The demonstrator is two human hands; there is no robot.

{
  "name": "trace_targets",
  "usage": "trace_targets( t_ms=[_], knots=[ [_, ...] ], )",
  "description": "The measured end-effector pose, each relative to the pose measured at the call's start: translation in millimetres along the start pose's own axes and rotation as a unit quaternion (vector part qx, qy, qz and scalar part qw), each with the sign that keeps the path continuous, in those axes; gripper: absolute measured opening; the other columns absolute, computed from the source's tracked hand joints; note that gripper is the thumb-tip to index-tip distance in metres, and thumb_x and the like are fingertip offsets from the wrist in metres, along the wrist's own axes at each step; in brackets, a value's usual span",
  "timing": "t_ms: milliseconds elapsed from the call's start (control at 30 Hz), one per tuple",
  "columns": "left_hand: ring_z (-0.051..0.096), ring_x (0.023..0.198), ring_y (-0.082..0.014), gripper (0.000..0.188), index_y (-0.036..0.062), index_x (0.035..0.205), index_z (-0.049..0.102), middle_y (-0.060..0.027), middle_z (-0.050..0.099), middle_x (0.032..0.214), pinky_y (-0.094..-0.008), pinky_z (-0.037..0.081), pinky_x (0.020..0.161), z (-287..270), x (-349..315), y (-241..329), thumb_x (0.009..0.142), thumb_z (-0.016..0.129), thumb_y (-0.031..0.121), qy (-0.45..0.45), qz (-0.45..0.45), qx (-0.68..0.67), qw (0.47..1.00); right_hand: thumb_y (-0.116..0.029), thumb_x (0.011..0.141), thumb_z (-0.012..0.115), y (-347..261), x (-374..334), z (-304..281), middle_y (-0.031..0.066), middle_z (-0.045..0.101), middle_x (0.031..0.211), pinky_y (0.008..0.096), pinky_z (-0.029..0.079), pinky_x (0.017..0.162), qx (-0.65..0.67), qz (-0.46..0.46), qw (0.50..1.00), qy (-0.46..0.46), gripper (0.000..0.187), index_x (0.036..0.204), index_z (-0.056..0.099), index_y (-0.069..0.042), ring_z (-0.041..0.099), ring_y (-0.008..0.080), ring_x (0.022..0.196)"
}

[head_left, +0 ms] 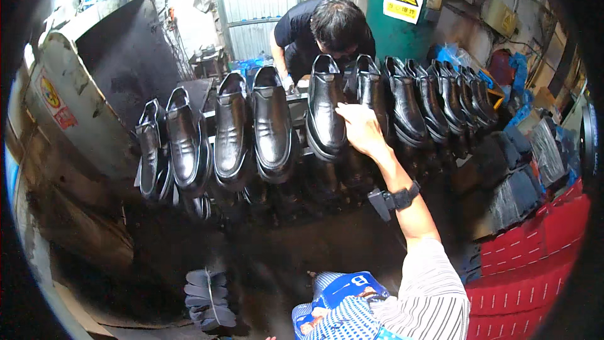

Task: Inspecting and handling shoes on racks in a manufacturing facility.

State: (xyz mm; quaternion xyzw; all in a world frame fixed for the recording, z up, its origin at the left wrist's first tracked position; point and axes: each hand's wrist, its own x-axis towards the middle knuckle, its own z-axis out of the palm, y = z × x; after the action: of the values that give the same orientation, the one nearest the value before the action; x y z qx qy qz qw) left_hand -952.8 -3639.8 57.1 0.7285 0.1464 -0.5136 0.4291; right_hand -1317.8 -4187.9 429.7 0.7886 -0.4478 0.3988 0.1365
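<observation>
My right hand reaches forward to a row of glossy black slip-on shoes. Its fingers are closed at the right side of one black leather shoe, which stands with its toe towards me. Part of the grip is hidden behind the hand. Left of that shoe are several similar ones, the closest being a black loafer. On the right, another black shoe is partly covered by my hand, and more continue the row. A tiny sliver of skin at the lower edge may be my left hand; its fingers do not show.
Behind the row a person in a dark top bends forward. A green tank with a warning sign stands beyond. Red stacked material lies at the right. Grey sole-shaped pieces sit low at the left. More shoes hang dimly below the row.
</observation>
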Motion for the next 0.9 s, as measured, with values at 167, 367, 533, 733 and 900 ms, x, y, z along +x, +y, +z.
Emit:
trace_targets(
  t_ms=[167, 367, 533, 733, 900],
  knots=[
    [0.055, 0.094, -0.0310, 0.033, -0.0002, 0.116, 0.044, -0.0163, 0.056, 0.107, -0.0369, 0.047, 0.078, 50, -3, 41, 0.089, 0.035, 0.017, -0.022, -0.012, 0.062, 0.998, -0.002, 0.075, 0.045, 22, -4, -24, 0.0155, 0.061, 0.095, 0.0393, 0.043, 0.079, -0.016, 0.029, 0.998, 0.046, 0.023, 0.093, 0.060, -0.001, 0.056, 0.0298, 0.089],
    [0.052, 0.073, -0.0189, 0.026, 0.0018, 0.103, 0.052, -0.0110, 0.059, 0.096, -0.0268, 0.044, 0.057, 92, -11, 98, 0.087, 0.039, 0.017, -0.027, -0.020, 0.016, 0.999, -0.004, 0.077, 0.049, 38, -2, -32, 0.0154, 0.061, 0.088, 0.0367, 0.045, 0.075, -0.017, 0.071, 0.993, 0.090, 0.018, 0.091, 0.060, 0.000, 0.058, 0.0304, 0.080],
    [0.050, 0.065, -0.0161, 0.026, 0.0017, 0.104, 0.052, -0.0090, 0.059, 0.093, -0.0241, 0.040, 0.052, 111, -11, 124, 0.087, 0.039, 0.017, -0.024, -0.001, -0.023, 0.999, -0.003, 0.079, 0.048, 47, -2, -31, 0.0148, 0.062, 0.089, 0.0351, 0.044, 0.079, -0.026, 0.078, 0.991, 0.104, 0.017, 0.090, 0.061, 0.001, 0.057, 0.0283, 0.085],
    [0.050, 0.063, -0.0170, 0.028, 0.0020, 0.108, 0.050, -0.0095, 0.059, 0.095, -0.0251, 0.039, 0.050, 113, -12, 131, 0.087, 0.039, 0.017, -0.035, -0.065, 0.002, 0.997, -0.003, 0.080, 0.046, 49, -8, -34, 0.0124, 0.062, 0.097, 0.0333, 0.042, 0.082, -0.015, 0.164, 0.981, 0.103, 0.021, 0.095, 0.061, 0.000, 0.056, 0.0260, 0.089],
    [0.054, 0.077, -0.0222, 0.029, 0.0000, 0.105, 0.051, -0.0125, 0.059, 0.094, -0.0301, 0.044, 0.061, 95, 6, 135, 0.085, 0.039, 0.017, -0.039, -0.056, 0.055, 0.996, -0.003, 0.076, 0.050, 30, -2, -30, 0.0067, 0.062, 0.100, 0.0348, 0.041, 0.079, -0.014, 0.078, 0.996, 0.047, 0.023, 0.097, 0.061, -0.006, 0.055, 0.0222, 0.087]
  ],
)
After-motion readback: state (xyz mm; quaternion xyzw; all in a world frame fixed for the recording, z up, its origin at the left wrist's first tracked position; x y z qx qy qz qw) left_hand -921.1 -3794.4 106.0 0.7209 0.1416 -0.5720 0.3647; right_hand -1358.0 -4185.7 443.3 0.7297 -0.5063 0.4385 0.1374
